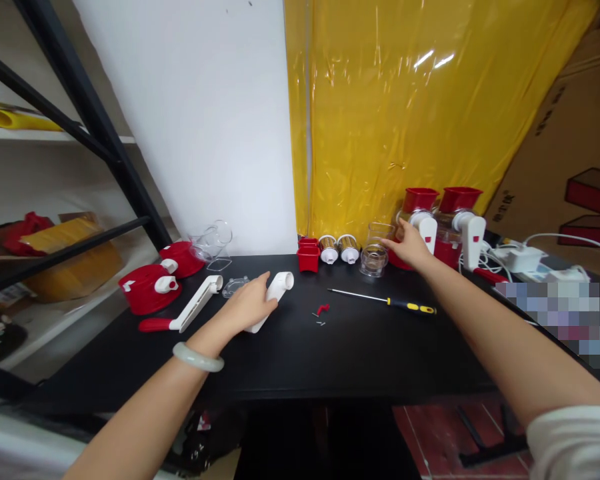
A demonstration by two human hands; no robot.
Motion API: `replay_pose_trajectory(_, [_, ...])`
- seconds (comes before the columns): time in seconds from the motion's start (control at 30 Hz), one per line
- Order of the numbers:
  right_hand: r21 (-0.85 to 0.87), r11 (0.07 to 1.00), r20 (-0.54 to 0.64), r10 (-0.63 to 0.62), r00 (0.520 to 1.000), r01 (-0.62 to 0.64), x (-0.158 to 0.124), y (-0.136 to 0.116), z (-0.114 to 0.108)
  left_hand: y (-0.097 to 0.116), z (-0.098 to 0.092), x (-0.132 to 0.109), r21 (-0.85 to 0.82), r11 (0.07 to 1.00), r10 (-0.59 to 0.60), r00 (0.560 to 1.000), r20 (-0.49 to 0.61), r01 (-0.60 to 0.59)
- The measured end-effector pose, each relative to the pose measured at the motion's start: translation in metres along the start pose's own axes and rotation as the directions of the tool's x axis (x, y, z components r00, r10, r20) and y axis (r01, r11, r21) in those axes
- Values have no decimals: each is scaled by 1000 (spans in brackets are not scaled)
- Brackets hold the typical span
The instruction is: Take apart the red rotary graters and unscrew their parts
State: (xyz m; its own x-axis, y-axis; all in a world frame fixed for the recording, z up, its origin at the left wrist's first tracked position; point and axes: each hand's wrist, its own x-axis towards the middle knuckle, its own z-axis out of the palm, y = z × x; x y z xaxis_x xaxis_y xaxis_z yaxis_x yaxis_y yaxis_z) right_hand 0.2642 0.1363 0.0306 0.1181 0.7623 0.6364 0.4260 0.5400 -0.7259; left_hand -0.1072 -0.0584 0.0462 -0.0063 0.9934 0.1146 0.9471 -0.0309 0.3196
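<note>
My left hand (247, 305) is closed around a white crank handle (279, 287) low over the black table. My right hand (407, 245) reaches to the back, thumb and fingers apart, beside clear plastic cylinders (374, 259). Its thumb overlaps their upper edge; whether it touches them I cannot tell. Just right of that hand stands a red and white rotary grater (427, 230), with a second grater (473, 237) alongside. Another white crank (198, 303) with a red grip lies left of my left hand, near a clear plastic piece (233, 287).
Red bases (150, 290) sit at the left. Red hoppers (308, 257) and grating drums (349, 249) stand along the back. A screwdriver (410, 305), a small red part (323, 309) and screws (321, 323) lie mid-table. White cables and a plug (525, 258) occupy the right.
</note>
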Motion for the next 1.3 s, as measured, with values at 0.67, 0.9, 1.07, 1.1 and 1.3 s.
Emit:
replay_pose_trajectory(0.67, [-429,684,580,-292,761,589,-86,-37,-32,2,18,49,-752,651,71,995,-76,-104])
replay_pose_trajectory(0.9, [-123,764,287,-584,759,634,-93,-23,-1,-3,32,38,-751,656,-96,978,-188,-80])
replay_pose_trajectory(1.07, [-79,803,298,-547,783,591,-107,-12,-5,3,41,31,-711,683,48,982,-184,-167])
replay_pose_trajectory(1.1, [-77,805,308,-541,782,588,-107,-11,-7,4,43,30,-704,687,64,981,-185,-178])
replay_pose_trajectory(1.3, [-93,808,350,-520,779,582,-104,-6,-14,4,51,30,-708,677,60,974,-216,-199])
